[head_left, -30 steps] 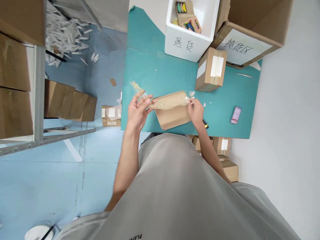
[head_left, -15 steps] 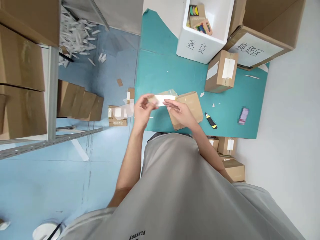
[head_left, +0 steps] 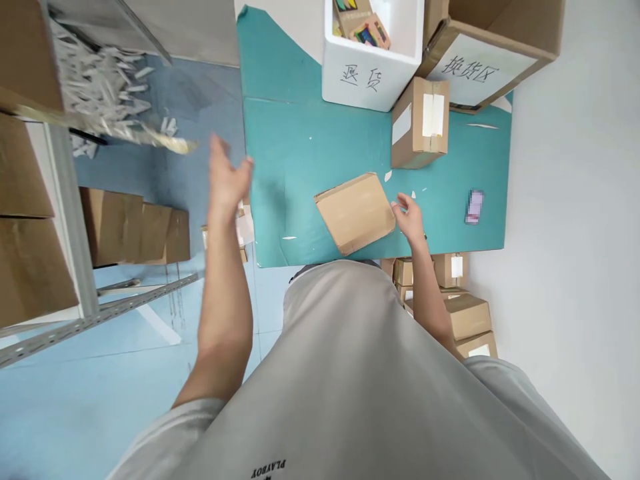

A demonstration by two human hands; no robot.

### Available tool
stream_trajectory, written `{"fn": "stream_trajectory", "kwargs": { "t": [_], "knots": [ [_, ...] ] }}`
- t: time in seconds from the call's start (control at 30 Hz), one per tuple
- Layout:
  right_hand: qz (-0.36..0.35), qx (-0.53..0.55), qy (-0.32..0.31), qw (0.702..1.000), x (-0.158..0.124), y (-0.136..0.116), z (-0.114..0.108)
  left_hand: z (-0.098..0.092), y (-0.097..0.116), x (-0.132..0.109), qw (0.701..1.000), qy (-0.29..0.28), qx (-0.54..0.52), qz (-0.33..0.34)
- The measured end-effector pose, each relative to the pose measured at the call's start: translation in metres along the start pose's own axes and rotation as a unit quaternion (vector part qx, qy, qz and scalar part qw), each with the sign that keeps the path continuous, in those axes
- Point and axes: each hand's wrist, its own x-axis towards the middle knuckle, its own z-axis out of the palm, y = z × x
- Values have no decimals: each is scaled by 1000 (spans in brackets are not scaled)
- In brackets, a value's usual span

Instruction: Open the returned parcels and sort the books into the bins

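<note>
My left hand (head_left: 227, 175) is stretched out past the table's left edge with fingers apart and nothing in it. Beyond its fingertips, a blurred pale, crinkled strip (head_left: 173, 142) is in the air, apart from the hand. A flat brown cardboard box (head_left: 356, 213) lies at an angle near the table's front edge. At the box's right edge is my right hand (head_left: 410, 219), fingers loosely bent and slightly apart. Whether it touches the box I cannot tell. A small dark bit shows beside its wrist; the yellow-and-black utility knife seen earlier is hidden here.
On the green-topped table (head_left: 285, 140) stand a taped carton (head_left: 420, 125), a white bin (head_left: 370, 83) with small packs inside, and a large open carton (head_left: 480, 70). White scraps (head_left: 105, 87) cover the floor at left. A shelf post (head_left: 73, 220) and stacked boxes (head_left: 135, 225) stand there too.
My left hand has let go of the pale strip and swung left off the table. My right hand has moved from the strip to the box's right side. The view has shifted.
</note>
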Motion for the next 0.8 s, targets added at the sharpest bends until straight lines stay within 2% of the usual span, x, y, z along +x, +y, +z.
{"fn": "stream_trajectory", "kwargs": {
  "t": [0.07,0.13,0.2,0.27,0.33,0.4,0.47,0.53,0.63,0.73,0.8],
  "knots": [
    [66,-4,4,998,1,28,-9,56,-14,-41,992,-112,6,-52],
    [104,25,-20,994,-3,46,-11,107,-31,-84,971,-221,-9,-92],
    [105,55,-56,991,-9,56,-8,147,-48,-120,950,-290,-34,-110],
    [84,64,-81,991,-14,59,-2,172,-62,-142,932,-332,-104,-106],
    [65,67,-86,992,-17,59,3,185,-73,-149,918,-344,-175,-97],
    [72,88,-74,991,-17,58,7,189,-83,-144,918,-323,-214,-89],
    [127,145,-56,980,-17,57,9,188,-89,-135,931,-269,-229,-88],
    [200,208,-49,956,-18,57,11,187,-93,-126,944,-204,-241,-92],
    [260,261,-93,925,-24,57,12,186,-93,-124,951,-138,-252,-111],
    [248,289,-159,911,-31,58,14,188,-87,-133,940,-121,-282,-152],
    [216,265,-139,929,-33,58,17,190,-82,-140,935,-112,-292,-169]
  ]
}}
